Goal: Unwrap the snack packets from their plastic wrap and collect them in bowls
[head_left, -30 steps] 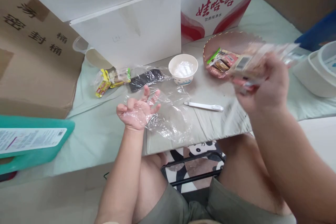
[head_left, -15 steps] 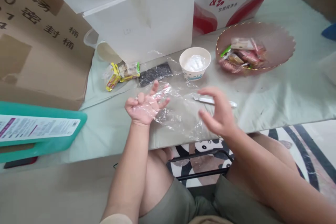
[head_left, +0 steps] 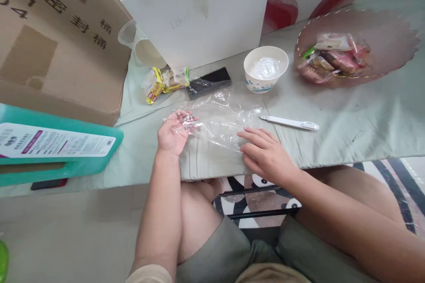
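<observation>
A thin sheet of clear, crinkled plastic film (head_left: 217, 124) spreads between my hands over the table. My left hand (head_left: 173, 135) has its fingers curled round the film's left end, and some of the plastic lies over the fingertips. At the film's right edge, my right hand (head_left: 267, 152) has its fingers close together and their tips on the plastic; the thumb is hidden beneath. A white utility knife (head_left: 289, 122) lies just beyond my right hand. Behind the film rests a black phone (head_left: 210, 82), partly covered by it.
A paper bowl (head_left: 265, 68) holds crumpled clear plastic. To its right stands a pink scalloped bowl (head_left: 388, 48) of wrapped snacks. Small yellow packets (head_left: 166, 83) lie near white boxes (head_left: 212, 17). On the left are a brown carton (head_left: 59, 48) and a green jug (head_left: 102, 159).
My left hand has gone from spread fingers to curled ones. The right hand has come down onto the film's edge, uncovering the knife. The whole view has shifted somewhat.
</observation>
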A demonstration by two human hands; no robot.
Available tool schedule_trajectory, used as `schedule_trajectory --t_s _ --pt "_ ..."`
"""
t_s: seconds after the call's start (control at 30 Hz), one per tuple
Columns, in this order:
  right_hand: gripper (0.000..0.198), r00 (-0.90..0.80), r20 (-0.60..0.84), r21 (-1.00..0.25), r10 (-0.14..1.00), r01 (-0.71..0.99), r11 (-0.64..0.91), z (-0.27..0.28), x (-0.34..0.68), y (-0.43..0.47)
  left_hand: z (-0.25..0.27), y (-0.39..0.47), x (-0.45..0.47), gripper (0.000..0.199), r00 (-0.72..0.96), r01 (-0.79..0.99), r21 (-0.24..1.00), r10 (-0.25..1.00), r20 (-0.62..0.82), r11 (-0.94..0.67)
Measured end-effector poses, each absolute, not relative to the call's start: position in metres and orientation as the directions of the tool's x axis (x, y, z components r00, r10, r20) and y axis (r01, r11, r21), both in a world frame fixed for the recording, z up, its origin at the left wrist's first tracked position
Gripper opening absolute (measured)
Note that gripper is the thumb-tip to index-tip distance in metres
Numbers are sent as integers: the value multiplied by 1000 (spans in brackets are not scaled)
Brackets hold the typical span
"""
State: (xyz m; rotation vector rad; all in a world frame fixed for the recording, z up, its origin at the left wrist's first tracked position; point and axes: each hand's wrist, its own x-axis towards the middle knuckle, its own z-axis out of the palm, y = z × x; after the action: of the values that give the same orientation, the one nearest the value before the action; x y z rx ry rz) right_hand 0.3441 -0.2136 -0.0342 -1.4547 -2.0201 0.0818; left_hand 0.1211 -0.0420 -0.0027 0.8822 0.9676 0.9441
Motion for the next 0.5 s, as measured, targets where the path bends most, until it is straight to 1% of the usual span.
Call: schedule_trajectory --t_s 0.1,0.17,0.23,0.3,0.33,0.37,0.4,0.43,0.47,0.5 --pt "11 -136 550 -421 824 807 414 -28 353 -213 2 -44 107 27 220 -156 904 906 -362 399" --pt "11 -86 579 -463 811 784 413 -24 360 -212 4 -47 100 36 192 -85 892 886 -422 444" --pt "13 7 577 -544 817 749 378 -21 368 -211 3 -49 94 48 172 -30 880 869 -463 474" --pt "14 124 544 -645 830 694 319 -18 376 -210 -1 -50 88 56 109 4 893 888 -447 450" --pt "14 179 523 -690 833 663 291 -16 379 -210 -4 -50 85 57 37 23 920 919 -393 392" --pt "14 222 503 -724 835 636 267 -15 381 -210 -6 -51 82 54 -54 51 957 958 -282 284" --pt "14 249 490 -745 836 616 254 -15 383 -210 -8 -52 79 50 -125 98 987 985 -117 129" --pt "13 261 485 -755 835 605 250 -14 383 -210 -8 -55 77 46 -136 168 984 987 82 -59" --pt "13 260 486 -757 835 602 253 -14 384 -210 -8 -59 76 44 -60 254 935 961 270 -246" --pt "12 248 486 -753 838 605 258 -15 383 -210 -6 -65 76 46 97 334 848 910 403 -412"
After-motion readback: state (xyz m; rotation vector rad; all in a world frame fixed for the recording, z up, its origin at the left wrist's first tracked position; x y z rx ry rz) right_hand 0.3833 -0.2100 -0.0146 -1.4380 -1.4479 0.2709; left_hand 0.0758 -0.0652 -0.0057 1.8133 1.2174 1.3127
